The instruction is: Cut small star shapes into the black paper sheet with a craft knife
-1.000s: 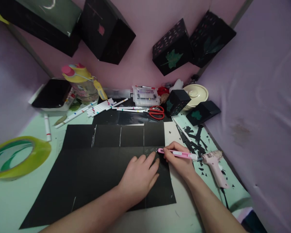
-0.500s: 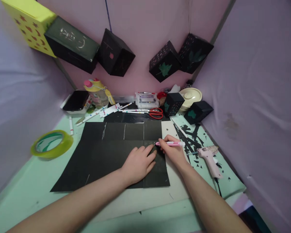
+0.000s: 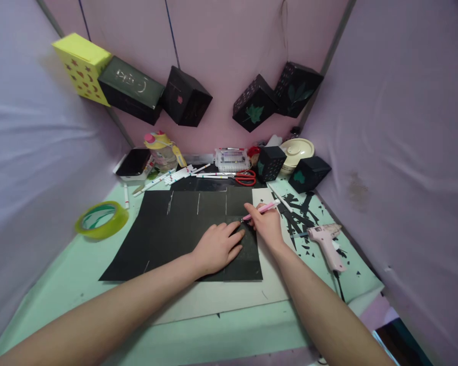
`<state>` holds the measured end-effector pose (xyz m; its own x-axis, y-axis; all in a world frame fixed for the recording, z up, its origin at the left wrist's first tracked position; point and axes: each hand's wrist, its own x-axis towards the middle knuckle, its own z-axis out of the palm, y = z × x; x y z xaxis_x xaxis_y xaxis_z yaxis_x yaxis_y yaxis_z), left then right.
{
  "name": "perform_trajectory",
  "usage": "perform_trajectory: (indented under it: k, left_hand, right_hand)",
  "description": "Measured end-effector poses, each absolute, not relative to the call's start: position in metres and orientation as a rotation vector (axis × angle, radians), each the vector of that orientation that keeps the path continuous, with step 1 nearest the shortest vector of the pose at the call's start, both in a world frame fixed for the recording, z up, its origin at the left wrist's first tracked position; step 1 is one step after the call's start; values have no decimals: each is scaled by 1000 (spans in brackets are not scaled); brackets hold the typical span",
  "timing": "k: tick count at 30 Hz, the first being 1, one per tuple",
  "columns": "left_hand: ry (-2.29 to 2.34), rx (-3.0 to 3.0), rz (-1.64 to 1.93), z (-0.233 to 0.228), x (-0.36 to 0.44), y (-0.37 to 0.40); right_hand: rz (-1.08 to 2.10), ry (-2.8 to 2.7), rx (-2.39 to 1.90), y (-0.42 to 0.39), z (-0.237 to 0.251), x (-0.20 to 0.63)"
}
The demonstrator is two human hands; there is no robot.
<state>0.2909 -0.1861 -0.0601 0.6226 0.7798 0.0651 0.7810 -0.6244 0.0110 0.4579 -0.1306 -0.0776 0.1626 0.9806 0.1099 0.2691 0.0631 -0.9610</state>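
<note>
keep the left hand (image 3: 218, 248), fingers loosely open, flat on the black paper (image 3: 175, 229) and clear of the pink knife (image 3: 268, 207), gripped toward two o'clock in the right hand (image 3: 267, 229).

Cam's on my head, facing fwd & down at mint tabletop (image 3: 198, 335), fairly nr but wide: my L hand (image 3: 217, 248) & R hand (image 3: 266, 226) nr ctr, forearms (image 3: 145, 284) in from 8 & 5 o'clock, pink wall (image 3: 221, 40) at 12, lavender sheeting (image 3: 404, 152) at 9 & 3.
</note>
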Motion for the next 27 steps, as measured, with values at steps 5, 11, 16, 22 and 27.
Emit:
perform_trajectory:
  k: [5, 11, 16, 22, 27]
  left_hand:
    - [-1373, -2841, -110, -59, 292, -186]
    - [-1359, -2962, -154, -51, 287, -187]
    - [-1440, -3039, -282, -43, 283, -173]
    - [-1656, -2954, -444, -39, 291, -138]
    - [-1814, -2942, -478, -53, 293, -123]
  right_hand:
    - [878, -1277, -1416, -129, -77, 458]
    - [945, -1225, -1386, -130, -72, 462]
    - [1019, -1253, -1359, -128, -72, 471]
    - [1129, -1368, -1337, -130, -66, 485]
    - [1156, -1456, -1395, -133, -62, 491]
